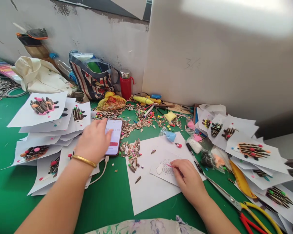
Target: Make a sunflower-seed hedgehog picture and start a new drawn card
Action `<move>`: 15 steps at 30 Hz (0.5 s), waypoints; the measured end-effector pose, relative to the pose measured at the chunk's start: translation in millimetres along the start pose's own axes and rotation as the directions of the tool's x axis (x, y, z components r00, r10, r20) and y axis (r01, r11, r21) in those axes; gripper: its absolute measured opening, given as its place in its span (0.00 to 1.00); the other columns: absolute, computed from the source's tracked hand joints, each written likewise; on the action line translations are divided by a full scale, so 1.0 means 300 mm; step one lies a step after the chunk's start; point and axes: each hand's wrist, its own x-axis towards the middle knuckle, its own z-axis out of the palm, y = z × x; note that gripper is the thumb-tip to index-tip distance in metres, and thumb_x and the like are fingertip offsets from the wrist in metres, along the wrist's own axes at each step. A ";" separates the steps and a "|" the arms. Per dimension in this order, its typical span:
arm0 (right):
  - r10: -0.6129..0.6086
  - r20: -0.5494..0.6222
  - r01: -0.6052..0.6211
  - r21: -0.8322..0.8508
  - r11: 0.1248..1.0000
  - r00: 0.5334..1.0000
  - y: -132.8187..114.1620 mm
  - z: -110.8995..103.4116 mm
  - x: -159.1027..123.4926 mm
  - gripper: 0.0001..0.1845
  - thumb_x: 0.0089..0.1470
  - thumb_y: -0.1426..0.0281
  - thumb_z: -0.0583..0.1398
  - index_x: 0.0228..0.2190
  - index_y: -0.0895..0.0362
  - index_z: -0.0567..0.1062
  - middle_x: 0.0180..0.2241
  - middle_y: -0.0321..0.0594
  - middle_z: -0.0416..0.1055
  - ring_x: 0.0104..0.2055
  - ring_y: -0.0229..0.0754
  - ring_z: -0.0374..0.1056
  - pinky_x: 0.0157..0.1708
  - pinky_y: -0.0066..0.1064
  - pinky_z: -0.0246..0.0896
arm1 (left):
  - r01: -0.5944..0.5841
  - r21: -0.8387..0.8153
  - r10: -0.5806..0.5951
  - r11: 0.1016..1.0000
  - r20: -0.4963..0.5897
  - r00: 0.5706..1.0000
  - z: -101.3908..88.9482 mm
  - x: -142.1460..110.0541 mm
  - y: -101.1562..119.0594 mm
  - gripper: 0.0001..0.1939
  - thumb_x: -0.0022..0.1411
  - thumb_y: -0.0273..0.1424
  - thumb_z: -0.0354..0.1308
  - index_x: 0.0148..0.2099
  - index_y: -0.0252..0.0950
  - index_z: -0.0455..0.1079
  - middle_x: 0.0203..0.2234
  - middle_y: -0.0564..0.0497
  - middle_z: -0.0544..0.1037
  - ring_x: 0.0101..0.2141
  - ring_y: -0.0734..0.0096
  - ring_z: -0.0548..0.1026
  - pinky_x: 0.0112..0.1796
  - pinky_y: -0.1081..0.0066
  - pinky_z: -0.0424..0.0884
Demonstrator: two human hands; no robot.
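Note:
My left hand [94,140], with a gold bangle on the wrist, lies over a smartphone [114,136] whose screen is lit; the fingers touch its left side. A white cable runs from the phone's bottom end. My right hand [187,177] rests on a small paper with a hedgehog outline [165,166] and pinches a thin pink piece against the drawing. That paper lies on a larger white sheet [148,188]. Sunflower seeds [133,156] are heaped between the phone and the drawing.
Stacks of finished seed hedgehog pictures lie at the left [42,107] and right [252,151]. Scissors with yellow and red handles [244,208] sit at the lower right. A red bottle [125,84], striped bag [95,76], clay pieces [171,136] and pens crowd the back by the wall.

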 end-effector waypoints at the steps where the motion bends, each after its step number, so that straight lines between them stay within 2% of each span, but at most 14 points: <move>1: -0.010 -0.021 0.009 -0.024 1.000 1.000 0.005 0.002 0.000 0.08 0.62 0.70 0.53 0.40 0.54 0.72 0.40 0.43 0.73 0.45 0.48 0.67 0.44 0.43 0.65 | 0.054 0.004 -0.054 0.999 0.023 0.998 -0.001 0.025 -0.042 0.26 0.66 0.36 0.46 0.62 0.29 0.60 0.53 0.34 0.70 0.54 0.46 0.68 0.52 0.52 0.65; 3: -0.040 -0.076 0.032 -0.103 0.994 0.996 0.016 0.006 0.001 0.10 0.61 0.71 0.54 0.42 0.53 0.73 0.42 0.43 0.74 0.46 0.49 0.67 0.46 0.46 0.64 | 0.115 -0.016 -0.112 0.993 0.131 0.985 0.000 0.062 -0.100 0.25 0.66 0.35 0.43 0.61 0.31 0.62 0.50 0.35 0.74 0.51 0.47 0.71 0.50 0.53 0.67; 6: -0.074 -0.145 0.041 -0.216 0.976 0.987 0.019 0.000 -0.001 0.13 0.61 0.71 0.55 0.43 0.51 0.76 0.47 0.43 0.73 0.49 0.51 0.67 0.48 0.49 0.62 | 0.149 -0.035 -0.138 0.988 0.213 0.967 0.009 0.087 -0.129 0.24 0.65 0.35 0.42 0.59 0.32 0.65 0.50 0.36 0.75 0.50 0.47 0.73 0.49 0.55 0.69; 8: -0.069 -0.174 0.030 -0.217 0.976 0.982 0.001 -0.017 0.000 0.10 0.60 0.70 0.56 0.39 0.51 0.78 0.47 0.43 0.73 0.49 0.52 0.66 0.48 0.50 0.62 | 0.160 -0.059 -0.140 0.985 0.252 0.958 0.018 0.094 -0.127 0.24 0.64 0.34 0.42 0.59 0.33 0.66 0.51 0.38 0.75 0.50 0.49 0.74 0.49 0.57 0.69; 10: -0.055 -0.167 0.030 -0.146 0.989 0.984 -0.041 -0.043 0.011 0.09 0.59 0.68 0.57 0.37 0.53 0.78 0.46 0.45 0.73 0.49 0.52 0.67 0.49 0.49 0.63 | 0.173 -0.073 -0.145 0.982 0.296 0.944 0.026 0.099 -0.123 0.25 0.64 0.32 0.43 0.59 0.32 0.65 0.53 0.39 0.74 0.51 0.51 0.73 0.50 0.59 0.68; 12: -0.041 -0.087 0.040 -0.006 0.999 0.995 -0.105 -0.068 0.044 0.11 0.59 0.67 0.57 0.43 0.53 0.75 0.47 0.45 0.72 0.51 0.50 0.67 0.50 0.45 0.64 | 0.195 -0.072 -0.160 0.978 0.332 0.930 0.032 0.106 -0.122 0.25 0.63 0.31 0.43 0.60 0.32 0.65 0.53 0.39 0.74 0.52 0.52 0.73 0.51 0.60 0.68; 15: -0.048 0.130 0.011 0.271 0.963 0.990 -0.220 -0.066 0.150 0.20 0.60 0.70 0.53 0.53 0.51 0.69 0.50 0.43 0.71 0.52 0.45 0.67 0.47 0.39 0.67 | 0.215 -0.072 -0.178 0.974 0.347 0.921 0.037 0.118 -0.123 0.26 0.63 0.31 0.43 0.61 0.30 0.63 0.54 0.37 0.73 0.53 0.50 0.72 0.51 0.58 0.67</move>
